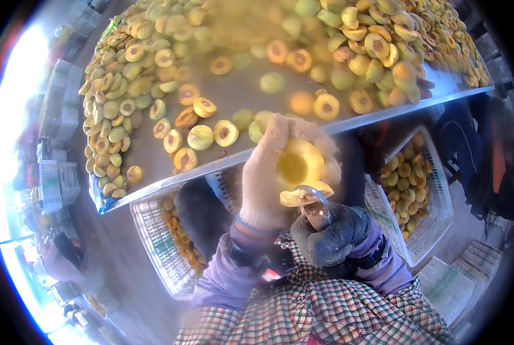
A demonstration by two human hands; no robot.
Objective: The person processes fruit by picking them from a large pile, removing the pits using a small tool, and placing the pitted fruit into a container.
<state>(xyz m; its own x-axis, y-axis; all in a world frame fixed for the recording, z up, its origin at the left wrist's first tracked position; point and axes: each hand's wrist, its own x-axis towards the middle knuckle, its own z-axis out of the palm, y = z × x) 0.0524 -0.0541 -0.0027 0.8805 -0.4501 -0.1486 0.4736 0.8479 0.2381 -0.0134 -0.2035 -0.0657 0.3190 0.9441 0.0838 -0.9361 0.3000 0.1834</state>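
My left hand (263,187), in a pale glove, grips a hollowed yellow peach half (311,156) with its open side up. My right hand (333,237), in a dark grey glove, is closed round the brown handle (317,217) of a pitting tool with a curved metal loop (315,192). A smaller yellow piece of peach (297,198) rests against the loop, just below the held half. Beyond my hands, several cut peach halves (226,133) lie on the metal table (237,100), some showing brown centres. The fingertips of my left hand are partly blurred.
Large heaps of peach halves (378,46) cover the table's far and left parts. Its raised metal edge (378,119) runs just beyond my hands. White crates with fruit stand below, at left (153,244) and right (442,221). A person in dark clothing (470,146) is at far right.
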